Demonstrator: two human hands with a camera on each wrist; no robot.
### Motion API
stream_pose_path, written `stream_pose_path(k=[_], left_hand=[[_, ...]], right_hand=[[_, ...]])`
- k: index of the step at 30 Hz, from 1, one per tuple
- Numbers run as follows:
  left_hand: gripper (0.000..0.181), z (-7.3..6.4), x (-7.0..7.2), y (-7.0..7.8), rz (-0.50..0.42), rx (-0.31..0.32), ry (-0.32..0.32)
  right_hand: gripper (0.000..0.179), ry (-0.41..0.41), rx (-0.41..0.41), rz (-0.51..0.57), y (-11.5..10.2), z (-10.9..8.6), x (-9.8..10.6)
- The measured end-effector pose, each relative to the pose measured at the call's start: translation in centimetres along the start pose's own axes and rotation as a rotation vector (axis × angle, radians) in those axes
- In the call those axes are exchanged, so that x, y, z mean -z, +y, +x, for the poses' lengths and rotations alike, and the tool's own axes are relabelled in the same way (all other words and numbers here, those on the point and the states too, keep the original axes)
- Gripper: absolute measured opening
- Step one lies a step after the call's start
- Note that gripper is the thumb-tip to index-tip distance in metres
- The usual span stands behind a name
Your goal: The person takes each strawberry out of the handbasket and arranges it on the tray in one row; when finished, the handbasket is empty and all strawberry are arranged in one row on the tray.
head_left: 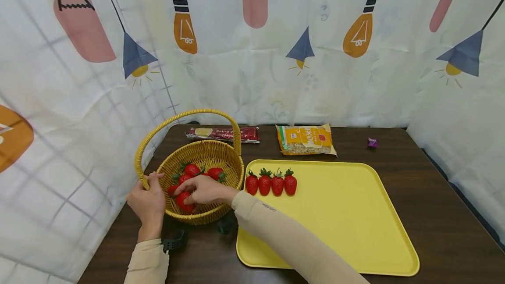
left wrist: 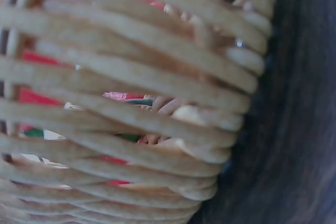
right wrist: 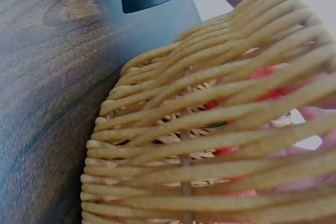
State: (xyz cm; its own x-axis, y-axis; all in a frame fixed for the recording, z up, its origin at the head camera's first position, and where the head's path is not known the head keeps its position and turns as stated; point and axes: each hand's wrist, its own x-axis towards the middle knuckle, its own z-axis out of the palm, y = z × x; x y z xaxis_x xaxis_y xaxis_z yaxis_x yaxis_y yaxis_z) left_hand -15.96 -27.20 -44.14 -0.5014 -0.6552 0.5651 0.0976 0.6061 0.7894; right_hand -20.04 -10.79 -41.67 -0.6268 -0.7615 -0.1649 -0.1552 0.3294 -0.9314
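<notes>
A yellow wicker basket (head_left: pixel 203 220) stands at the left of the table, with several red strawberries (head_left: pixel 192 169) inside. My left hand (head_left: pixel 147 198) grips the basket at its left side, where the handle (head_left: pixel 185 114) meets the rim. Reaching into the basket, my right hand (head_left: pixel 205 189) has its thumb and fingers round a strawberry (head_left: pixel 183 200) near the front wall. Part of that berry is hidden by the hand. In both wrist views the woven wall (left wrist: pixel 131 124) (right wrist: pixel 157 171) fills much of the picture, with red showing through the gaps.
A yellow tray (head_left: pixel 335 218) lies right of the basket, with several strawberries (head_left: pixel 278 184) in a row at its upper left. Behind are a red packet (head_left: pixel 236 134), a yellow bag of grain (head_left: pixel 307 140) and a small purple item (head_left: pixel 372 143). A patterned curtain (head_left: pixel 256 73) hangs behind the table.
</notes>
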Motion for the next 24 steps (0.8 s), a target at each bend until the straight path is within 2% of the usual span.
stream_pose_path(k=[4,7,14,24], left_hand=[[0.04,0.0,-0.1,-0.1,-0.007,0.005,-0.007],[0.041,0.0,-0.1,-0.2,0.001,0.008,-0.006],[0.039,0.0,-0.1,-0.2,0.001,0.016,-0.01],[0.04,0.0,-0.1,-0.3,0.004,0.018,-0.008]], right_hand=[[0.031,0.054,0.02,0.106,-0.1,-0.5,0.4],[0.032,0.07,0.045,0.115,-0.2,-1.0,0.8],[0.033,0.05,0.09,0.177,-1.0,-2.3,1.8],[0.03,0.122,0.122,0.187,-0.5,-4.9,2.8]])
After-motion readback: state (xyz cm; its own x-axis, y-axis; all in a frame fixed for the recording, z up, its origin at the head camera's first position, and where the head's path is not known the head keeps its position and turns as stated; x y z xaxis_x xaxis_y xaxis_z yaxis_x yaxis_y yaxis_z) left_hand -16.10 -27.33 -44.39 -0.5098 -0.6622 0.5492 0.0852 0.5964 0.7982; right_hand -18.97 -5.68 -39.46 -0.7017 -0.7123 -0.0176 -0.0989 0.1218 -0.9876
